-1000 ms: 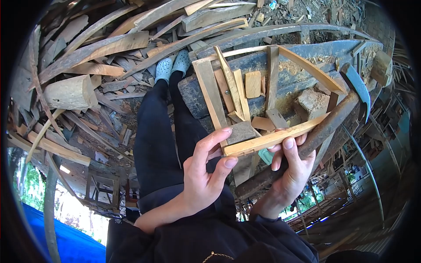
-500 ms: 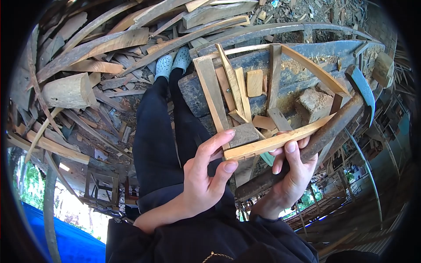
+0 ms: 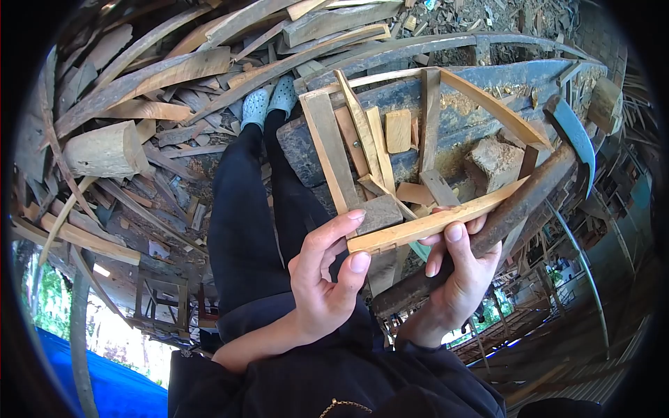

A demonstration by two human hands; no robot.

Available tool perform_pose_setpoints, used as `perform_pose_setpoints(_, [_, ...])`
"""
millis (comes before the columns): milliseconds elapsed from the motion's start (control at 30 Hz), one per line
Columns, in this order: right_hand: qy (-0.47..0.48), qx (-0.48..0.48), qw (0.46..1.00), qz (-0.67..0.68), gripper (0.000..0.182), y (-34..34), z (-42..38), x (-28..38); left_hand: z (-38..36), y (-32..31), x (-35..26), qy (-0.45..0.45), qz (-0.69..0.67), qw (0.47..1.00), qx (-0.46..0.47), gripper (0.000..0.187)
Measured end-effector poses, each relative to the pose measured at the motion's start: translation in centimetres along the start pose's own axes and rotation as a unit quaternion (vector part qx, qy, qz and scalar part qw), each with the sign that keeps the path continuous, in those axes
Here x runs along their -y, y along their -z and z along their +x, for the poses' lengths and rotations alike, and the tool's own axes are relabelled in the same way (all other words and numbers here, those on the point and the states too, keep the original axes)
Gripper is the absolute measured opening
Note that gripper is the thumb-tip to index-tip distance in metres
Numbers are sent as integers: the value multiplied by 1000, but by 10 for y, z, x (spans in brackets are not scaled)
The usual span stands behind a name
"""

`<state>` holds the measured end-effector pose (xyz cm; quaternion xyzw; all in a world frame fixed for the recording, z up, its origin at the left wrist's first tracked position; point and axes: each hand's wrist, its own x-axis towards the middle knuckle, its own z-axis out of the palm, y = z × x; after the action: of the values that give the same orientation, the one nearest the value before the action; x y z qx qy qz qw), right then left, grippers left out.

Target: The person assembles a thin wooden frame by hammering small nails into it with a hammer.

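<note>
A pale wooden strip point(image 3: 435, 219) slants up to the right between my hands. My left hand point(image 3: 324, 268) has its thumb and forefinger around the strip's left end, beside a small grey-brown block point(image 3: 378, 214). My right hand point(image 3: 460, 272) pinches the strip near its middle, thumb in front and fingers behind. An adze with a dark wooden handle point(image 3: 529, 198) and a curved blue-grey blade point(image 3: 577, 143) lies against the right palm and runs beneath the strip. Behind the strip stands a wooden frame point(image 3: 327, 146) with a loose yellowish block point(image 3: 398, 132) inside its outline.
A long weathered beam point(image 3: 502, 83) lies beyond the hands, with a rough wood chunk point(image 3: 493, 164) on it. A log point(image 3: 106, 149) and many offcuts cover the ground at the left. Blue sheeting point(image 3: 97, 376) shows at the lower left.
The view has shifted slightly, so the scene sits a little further left. My left thumb and the strip's left end have moved slightly left; the hold on the strip looks much the same.
</note>
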<state>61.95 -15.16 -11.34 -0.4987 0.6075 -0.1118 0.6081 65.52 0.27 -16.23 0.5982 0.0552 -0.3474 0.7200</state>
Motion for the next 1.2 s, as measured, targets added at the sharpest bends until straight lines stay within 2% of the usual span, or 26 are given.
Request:
perform_pose_setpoints(133, [-9,19,1000,12,22,3,1,-3,-1,-5,0,3,-59,998,-9,41])
perform_pose_setpoints(467, [12,8,1000,-9,18,-2,-1,1,-2,-8,-2,27,-15,999,-17,40])
perform_pose_setpoints(533, [4,21,1000,-11,17,-1,0,0,-2,-11,-1,14,-6,999,-52,39])
perform_pose_setpoints(667, [0,54,998,16,22,2,3,-2,-2,-12,-4,5,41,997,-59,36])
perform_pose_setpoints(1200, [48,94,991,83,20,1,5,-8,-2,-16,2,7,38,995,-95,30])
